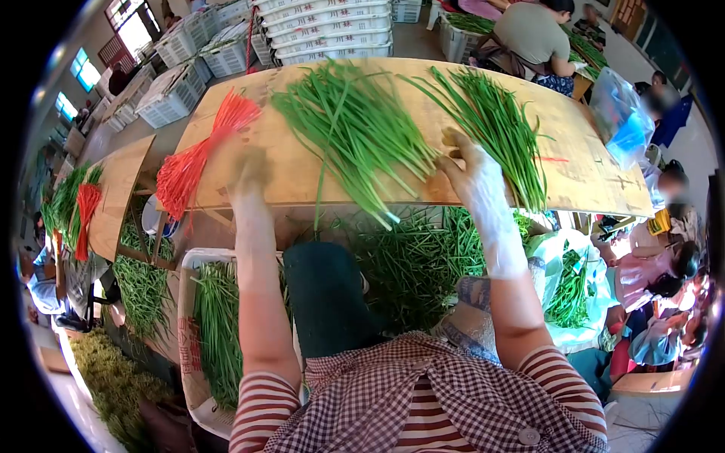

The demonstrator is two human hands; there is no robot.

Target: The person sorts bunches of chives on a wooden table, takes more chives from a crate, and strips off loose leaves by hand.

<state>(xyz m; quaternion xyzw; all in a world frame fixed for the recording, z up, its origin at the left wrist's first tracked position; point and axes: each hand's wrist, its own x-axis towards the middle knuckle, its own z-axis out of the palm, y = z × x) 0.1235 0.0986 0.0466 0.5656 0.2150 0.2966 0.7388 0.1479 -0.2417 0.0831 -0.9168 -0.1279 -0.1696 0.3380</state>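
Observation:
Two piles of garlic chives lie on the wooden table before me. The middle pile of garlic chives (355, 124) is loose, its pale cut ends hanging over the near edge. To its right is a narrower pile of garlic chives (498, 128). My right hand (470, 164), gloved, is between the two piles with fingers apart, close to the pale ends of the middle one. My left hand (251, 172), gloved too, is smeared by motion at the table's near left, just right of a bundle of red ties (198, 162). Its fingers cannot be made out.
The wooden table (596, 177) curves across the view. Below it, cut greens (423, 249) lie heaped on the floor. A white crate (185, 302) of chives stands by my left leg. Stacked white crates (328, 30) are behind the table. Other people sit at right and behind.

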